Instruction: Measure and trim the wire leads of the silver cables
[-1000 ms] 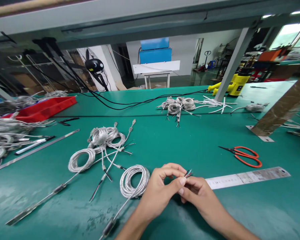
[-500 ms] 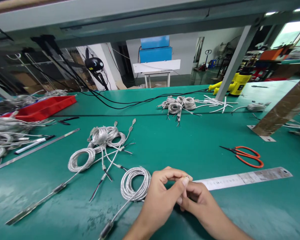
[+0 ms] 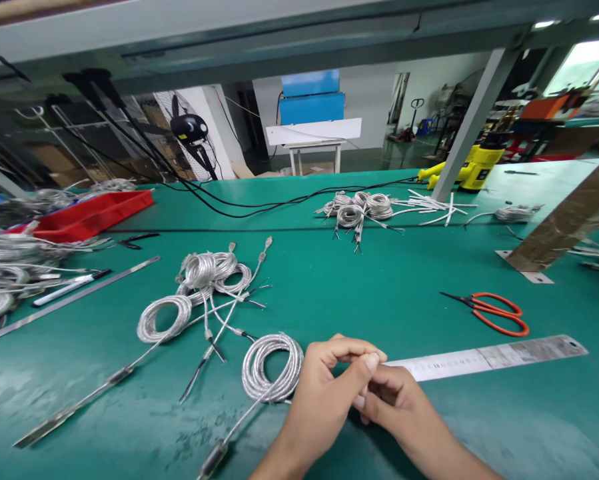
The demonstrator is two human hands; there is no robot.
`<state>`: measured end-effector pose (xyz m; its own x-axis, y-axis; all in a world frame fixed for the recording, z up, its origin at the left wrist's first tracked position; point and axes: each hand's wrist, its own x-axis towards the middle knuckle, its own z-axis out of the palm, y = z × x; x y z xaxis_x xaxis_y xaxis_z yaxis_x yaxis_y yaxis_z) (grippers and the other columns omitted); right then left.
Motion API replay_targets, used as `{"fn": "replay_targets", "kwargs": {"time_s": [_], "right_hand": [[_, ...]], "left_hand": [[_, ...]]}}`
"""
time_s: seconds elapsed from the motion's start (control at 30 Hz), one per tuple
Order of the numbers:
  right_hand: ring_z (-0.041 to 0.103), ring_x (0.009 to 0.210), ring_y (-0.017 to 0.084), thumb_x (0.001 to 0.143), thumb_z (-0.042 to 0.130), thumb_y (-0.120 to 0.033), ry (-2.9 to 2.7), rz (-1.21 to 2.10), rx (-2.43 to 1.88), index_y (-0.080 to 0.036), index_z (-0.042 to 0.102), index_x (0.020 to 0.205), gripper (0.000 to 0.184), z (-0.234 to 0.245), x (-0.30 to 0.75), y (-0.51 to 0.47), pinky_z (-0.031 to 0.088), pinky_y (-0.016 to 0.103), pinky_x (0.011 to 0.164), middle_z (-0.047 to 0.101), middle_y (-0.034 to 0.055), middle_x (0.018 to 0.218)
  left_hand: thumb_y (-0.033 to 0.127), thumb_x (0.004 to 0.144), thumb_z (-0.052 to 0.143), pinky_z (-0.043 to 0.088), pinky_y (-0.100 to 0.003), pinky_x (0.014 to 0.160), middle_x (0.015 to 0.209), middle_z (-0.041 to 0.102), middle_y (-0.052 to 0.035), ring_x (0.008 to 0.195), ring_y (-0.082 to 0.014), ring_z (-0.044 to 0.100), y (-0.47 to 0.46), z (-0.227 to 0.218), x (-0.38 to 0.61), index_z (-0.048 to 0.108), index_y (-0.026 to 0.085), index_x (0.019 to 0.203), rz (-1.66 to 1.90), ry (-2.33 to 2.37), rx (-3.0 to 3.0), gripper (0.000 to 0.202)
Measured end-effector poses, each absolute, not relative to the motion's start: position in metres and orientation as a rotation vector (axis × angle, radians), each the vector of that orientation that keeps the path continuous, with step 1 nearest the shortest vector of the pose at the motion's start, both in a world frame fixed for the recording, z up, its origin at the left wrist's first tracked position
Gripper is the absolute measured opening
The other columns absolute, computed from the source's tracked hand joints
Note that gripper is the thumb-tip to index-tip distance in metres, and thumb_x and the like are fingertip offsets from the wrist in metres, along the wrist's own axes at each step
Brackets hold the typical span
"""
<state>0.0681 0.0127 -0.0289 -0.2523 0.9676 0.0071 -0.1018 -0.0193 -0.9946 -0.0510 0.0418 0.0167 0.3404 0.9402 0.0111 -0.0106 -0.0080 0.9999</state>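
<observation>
Because the pinch sat right over its own contents, whatever was between the fingertips was hidden. Left hand [image 3: 324,390]: thumb and index tips pressed together, probably to keep something small steady. Right hand [image 3: 404,405]: thumb and fingers curled close just below, tips partly behind the left thumb; couldn't tell whether they were clamped on anything. Likely one hand braced the other.

Nearest cable coil [image 3: 252,367] lay flat, just beside the left hand, a short bit of it showing by the wrist side; its other lead ran toward the near edge through a grey cylinder [image 3: 214,459]. Presumably parked there to keep the bulk out of the fingers' way. Ruler [image 3: 509,355] lay flat, near end by the right hand, scissors [image 3: 496,309] just beyond it, orange handles rightward; both seemingly left within reach.

Coil cluster [image 3: 199,270] sat forward-left, on the green table [image 3: 379,287], seemingly grouped apart. Pose: wrists low, forearms angled inward from the near edge, hands meeting, knuckles outward.
</observation>
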Motion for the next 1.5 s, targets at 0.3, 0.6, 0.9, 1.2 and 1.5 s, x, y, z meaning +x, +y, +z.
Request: {"fn": "replay_targets", "kwargs": {"time_s": [0.3,0.6,0.9,1.2,1.5], "right_hand": [[0.047,0.071,0.013,0.08,0.056,-0.028,-1.142,1.512,-0.897,-0.017,0.058,0.081,0.011,-0.026,0.066,0.014,0.039,0.024,0.068,0.053,-0.0003,0.074],[0.047,0.06,0.01,0.079,0.058,-0.03,-1.06,1.452,-0.963,-0.018,0.065,0.086,0.016,-0.036,0.069,0.03,0.038,0.022,0.06,0.056,-0.0017,0.065],[0.052,0.069,0.011,0.08,0.057,-0.029,-1.226,1.247,-1.029,-0.019,0.066,0.081,0.013,-0.027,0.076,0.038,0.041,0.021,0.066,0.059,-0.0015,0.069],[0.052,0.065,0.012,0.075,0.062,-0.029,-1.226,1.004,-1.114,-0.02,0.065,0.076,0.009,-0.025,0.09,0.046,0.041,0.02,0.053,0.059,0.001,0.076],[0.047,0.056,0.01,0.077,0.058,-0.033,-1.252,0.99,-1.203,-0.017,0.06,0.059,0.024,-0.02,0.093,0.047,0.04,0.02,0.049,0.053,-0.0014,0.063]], "left_hand": [[0.023,0.074,0.062,0.046,-0.025,0.062,0.068,0.066,-0.0063,0.066,-0.0151,0.058,0.052,0.01,-0.055,0.069,0.012,0.088,0.861,0.892,1.142,0.019],[0.019,0.076,0.059,0.044,-0.026,0.071,0.088,0.062,-0.0074,0.082,-0.0177,0.057,0.061,0.001,-0.055,0.072,0.016,0.084,0.985,0.92,1.309,0.015],[0.023,0.074,0.062,0.039,-0.022,0.06,0.075,0.059,-0.0044,0.069,-0.0143,0.053,0.063,0.0,-0.054,0.072,0.015,0.072,1.072,1.023,1.35,0.013],[0.028,0.074,0.061,0.03,-0.016,0.033,0.051,0.057,0.0006,0.034,-0.0045,0.039,0.063,0.0,-0.054,0.069,0.011,0.082,0.805,1.007,1.243,0.021],[0.027,0.074,0.059,0.041,-0.017,0.036,0.069,0.066,-0.0079,0.037,-0.0052,0.048,0.063,-0.005,-0.057,0.068,0.008,0.077,0.758,0.926,1.15,0.021]]}}
